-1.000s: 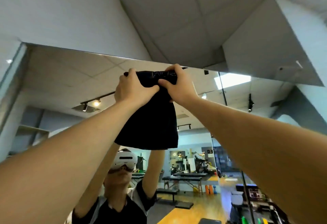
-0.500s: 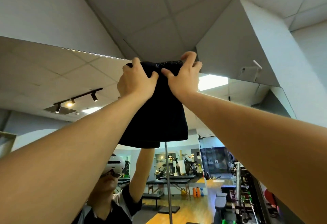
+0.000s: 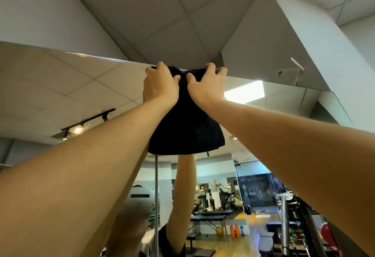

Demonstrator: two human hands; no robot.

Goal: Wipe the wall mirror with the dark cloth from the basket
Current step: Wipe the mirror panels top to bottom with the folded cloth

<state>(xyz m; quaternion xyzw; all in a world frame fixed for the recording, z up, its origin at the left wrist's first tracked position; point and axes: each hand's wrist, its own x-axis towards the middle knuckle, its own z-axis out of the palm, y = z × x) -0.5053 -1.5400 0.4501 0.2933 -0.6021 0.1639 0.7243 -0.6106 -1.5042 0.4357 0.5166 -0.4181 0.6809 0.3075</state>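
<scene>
Cloth (image 3: 186, 126) top beneath both hands

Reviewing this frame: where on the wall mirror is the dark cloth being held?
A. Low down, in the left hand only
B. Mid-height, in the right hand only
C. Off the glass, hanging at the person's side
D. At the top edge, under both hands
D: the left hand and right hand both grip the dark cloth at the wall mirror's top edge.

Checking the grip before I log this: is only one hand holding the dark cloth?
No, both the left hand and right hand grip the dark cloth.
</scene>
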